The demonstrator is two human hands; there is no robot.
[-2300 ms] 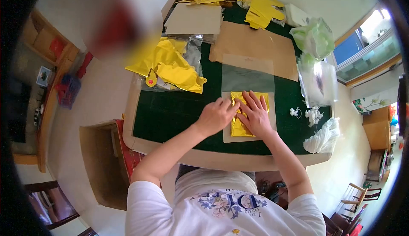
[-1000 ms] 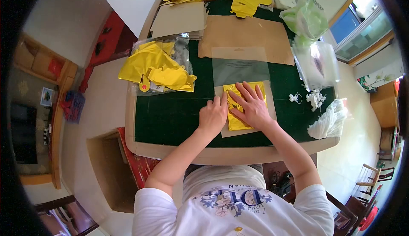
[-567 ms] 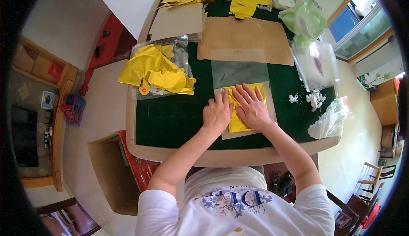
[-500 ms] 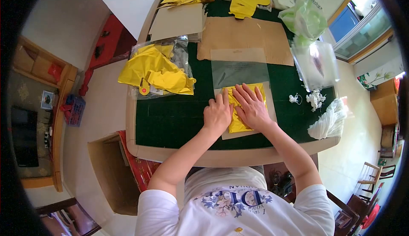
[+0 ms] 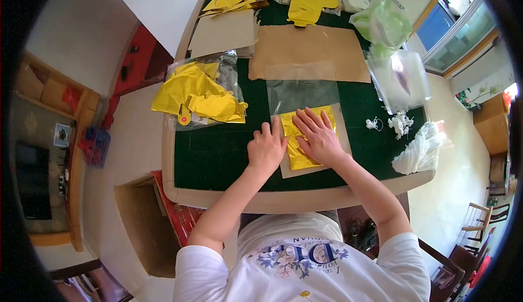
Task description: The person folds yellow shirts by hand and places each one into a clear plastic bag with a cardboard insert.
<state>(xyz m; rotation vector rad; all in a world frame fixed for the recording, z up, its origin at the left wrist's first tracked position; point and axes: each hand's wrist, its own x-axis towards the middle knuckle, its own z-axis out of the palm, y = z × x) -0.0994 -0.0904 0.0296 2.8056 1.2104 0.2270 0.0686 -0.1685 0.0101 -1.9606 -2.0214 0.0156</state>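
Gold foil (image 5: 298, 157) sits on a card sheet (image 5: 343, 138) near the front edge of the surface (image 5: 218, 149), a bit right of centre. Looks super light, thin & crinkly, prob slippery too, so imo it'll pop up or slide if I ease off. Not rly fragile, but it creases easy and would tear if yanked. Best bet: pin it flat w/ palms, lift by an edge or corner, not the middle. Grip rn: right hand (image 5: 317, 138) spread flat on top of the foil, nothing pinched. Left hand (image 5: 266, 148) also open, fingertips at the foil's left edge. Clear bag (image 5: 302, 92) lies just beyond the card.
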